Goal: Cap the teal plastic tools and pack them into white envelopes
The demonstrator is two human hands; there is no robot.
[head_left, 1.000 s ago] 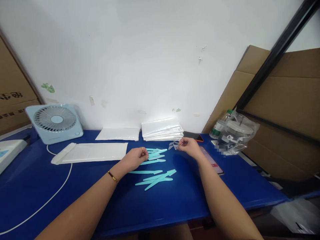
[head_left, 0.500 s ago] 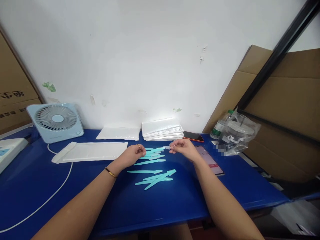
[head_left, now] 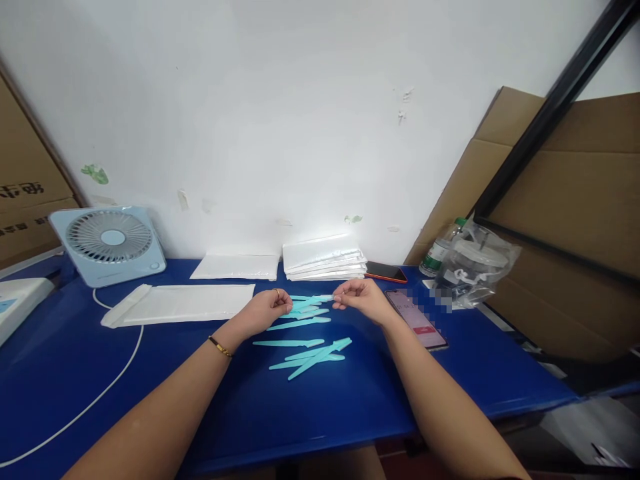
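Observation:
My left hand [head_left: 263,312] is closed in a pinch on the handle end of a turquoise eyebrow razor [head_left: 311,302], above other razors. My right hand [head_left: 365,301], fingers pinched, holds a small clear cap [head_left: 327,297] at the razor's blade end. The cap now lies over the tip, though my fingers partly hide it. Just under my hands lies a single razor [head_left: 300,324] on the blue table [head_left: 370,400]. Closer to me are another razor [head_left: 287,343] and a crossed group of razors [head_left: 320,359].
White padded packs [head_left: 325,260] are stacked by the wall, beside another flat pack [head_left: 235,265]. An opened long pouch [head_left: 185,303] lies left of my hands. A fan [head_left: 113,238] stands farther left. Two phones, one pink-screened [head_left: 417,320], and a bagged cup [head_left: 475,267] are at right.
My right hand has moved slightly left, bringing the clear cap onto the razor's blade end. My left hand keeps its pinch almost in place.

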